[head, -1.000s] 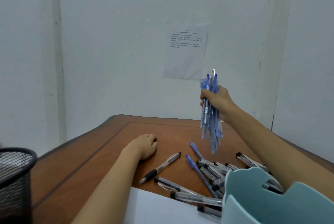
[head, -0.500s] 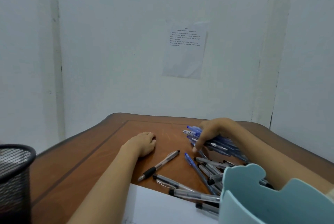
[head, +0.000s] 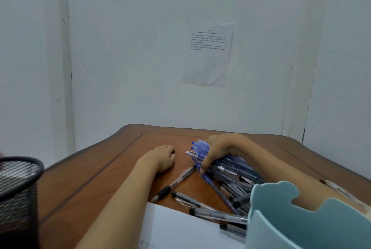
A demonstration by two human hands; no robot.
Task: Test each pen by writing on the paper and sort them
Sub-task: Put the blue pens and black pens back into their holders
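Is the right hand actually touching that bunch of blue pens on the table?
Touching. The head view shows the right hand lying over the bunch of blue pens, its fingers curled round them against the table.

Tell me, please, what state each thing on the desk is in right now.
Right hand: grips blue pen bundle down at the table.
Left hand: rests on the table, holding nothing.
Loose pens: lying scattered on the table.
Paper: lying flat.
Mesh cup: upright.
Teal holder: upright.
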